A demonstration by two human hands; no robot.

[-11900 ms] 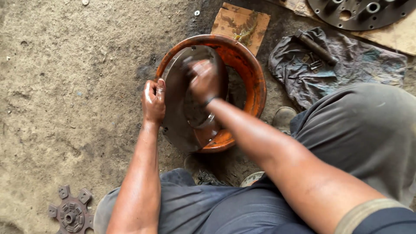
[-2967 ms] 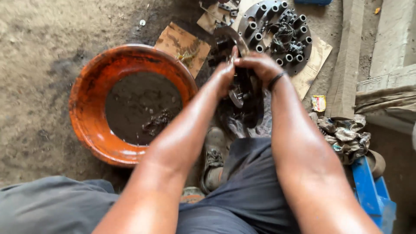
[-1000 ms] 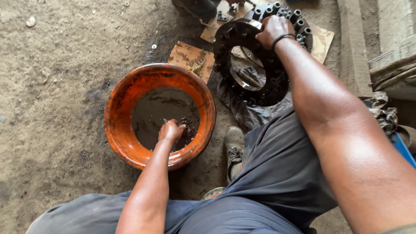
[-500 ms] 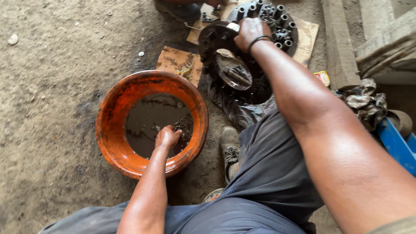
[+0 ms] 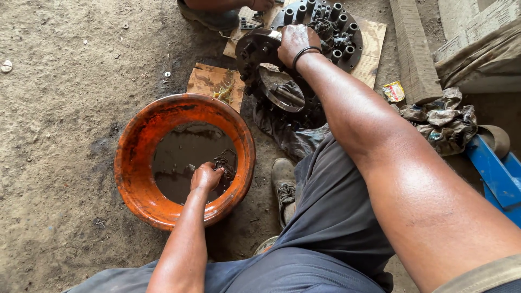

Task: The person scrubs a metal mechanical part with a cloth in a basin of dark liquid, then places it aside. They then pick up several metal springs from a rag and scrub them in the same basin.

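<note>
An orange basin [image 5: 135,163] of dark oily liquid sits on the dirt floor. My left hand [image 5: 205,176] reaches into it, fingers closed on a dark, stringy wad [image 5: 223,163] at the liquid's right side. My right hand [image 5: 294,42] grips the top rim of a black metal ring-shaped cover [image 5: 260,54], held tilted on edge over a dark rag [image 5: 293,138]. Behind that sits a round grey plate with several studs [image 5: 339,27] on cardboard.
A stained cardboard scrap [image 5: 209,84] lies beyond the basin. Another person's foot and hand [image 5: 217,11] are at the top edge. A wooden plank [image 5: 412,49], crumpled rags [image 5: 442,122] and a blue object [image 5: 496,173] are on the right. My shoe [image 5: 283,184] is beside the basin.
Earlier I scrubbed a metal plate in the basin, then handled parts with both hands. In the last second the view shifted slightly; my left hand stays in the liquid, my right on the ring.
</note>
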